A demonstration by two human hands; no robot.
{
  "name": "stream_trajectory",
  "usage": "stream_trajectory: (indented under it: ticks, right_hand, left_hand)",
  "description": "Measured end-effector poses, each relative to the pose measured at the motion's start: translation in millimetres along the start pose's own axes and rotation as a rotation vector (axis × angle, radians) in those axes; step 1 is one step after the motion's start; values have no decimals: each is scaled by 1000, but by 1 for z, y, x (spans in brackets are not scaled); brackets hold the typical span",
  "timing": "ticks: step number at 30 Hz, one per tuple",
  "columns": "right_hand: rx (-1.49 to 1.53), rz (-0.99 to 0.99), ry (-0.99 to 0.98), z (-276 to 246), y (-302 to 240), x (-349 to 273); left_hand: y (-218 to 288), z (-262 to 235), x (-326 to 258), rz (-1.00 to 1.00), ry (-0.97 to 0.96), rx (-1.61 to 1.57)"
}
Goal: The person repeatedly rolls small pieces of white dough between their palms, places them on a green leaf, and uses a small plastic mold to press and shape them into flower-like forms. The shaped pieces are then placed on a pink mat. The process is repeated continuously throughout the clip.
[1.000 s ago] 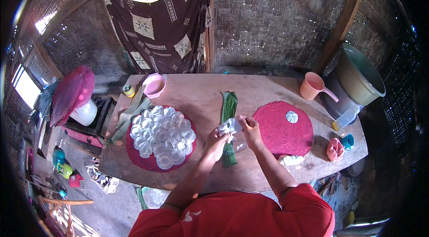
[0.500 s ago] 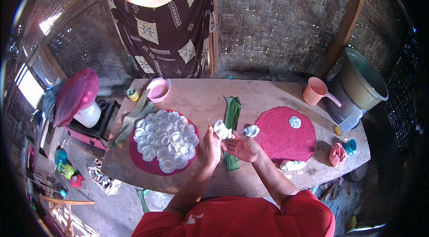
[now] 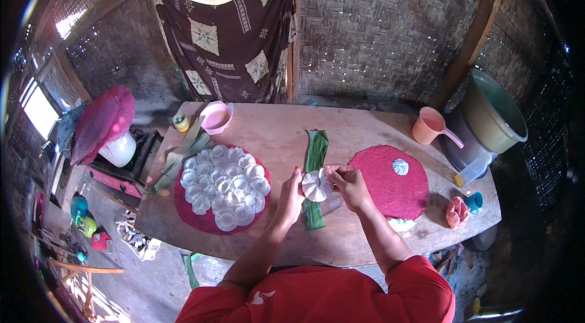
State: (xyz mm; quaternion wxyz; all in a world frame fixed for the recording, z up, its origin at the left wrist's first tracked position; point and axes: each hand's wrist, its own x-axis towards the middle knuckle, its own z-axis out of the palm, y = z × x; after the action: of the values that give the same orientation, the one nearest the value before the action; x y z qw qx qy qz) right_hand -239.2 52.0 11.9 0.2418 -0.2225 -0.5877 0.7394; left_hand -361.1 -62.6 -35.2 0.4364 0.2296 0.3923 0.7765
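Note:
Both my hands meet over the middle of the wooden table [image 3: 365, 128], holding a round white pleated dough piece [image 3: 317, 185] between them. My left hand [image 3: 292, 195] cups its left side. My right hand [image 3: 346, 182] pinches its right edge. Under them lies a long green leaf strip [image 3: 315, 152]. To the left, a red round tray [image 3: 183, 210] carries several white pleated pieces [image 3: 222, 186]. To the right, a second red round tray [image 3: 384, 186] bears one white pleated piece [image 3: 400, 166].
A pink bowl [image 3: 216, 117] and a small bottle [image 3: 180, 122] stand at the table's back left, by green leaves [image 3: 177, 161]. An orange scoop cup [image 3: 429, 126], a large pot [image 3: 493, 113], a teal cup [image 3: 475, 202] and a crumpled orange cloth [image 3: 456, 212] are at the right. A woven wall stands behind.
My hands have shifted a little along the leaf strip and the dough piece has turned, so its flat pleated face shows. Trays and other items stay put.

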Motion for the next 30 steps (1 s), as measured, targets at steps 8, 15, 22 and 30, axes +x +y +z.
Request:
stream_trajectory:
  ticks: [8, 15, 22, 30]
  right_hand:
    - [-487, -19, 3, 4, -16, -7]
    - [-785, -527, -51, 2, -15, -15]
    - [-276, -4, 69, -61, 23, -5]
    - [-754, 37, 828, -262, 35, -17]
  left_hand:
    - [5, 4, -2, 58, 72, 598]
    - [9, 9, -4, 121, 144, 558]
    - [-17, -33, -1, -60, 324, 4]
    - [-1, -93, -41, -78, 381, 60]
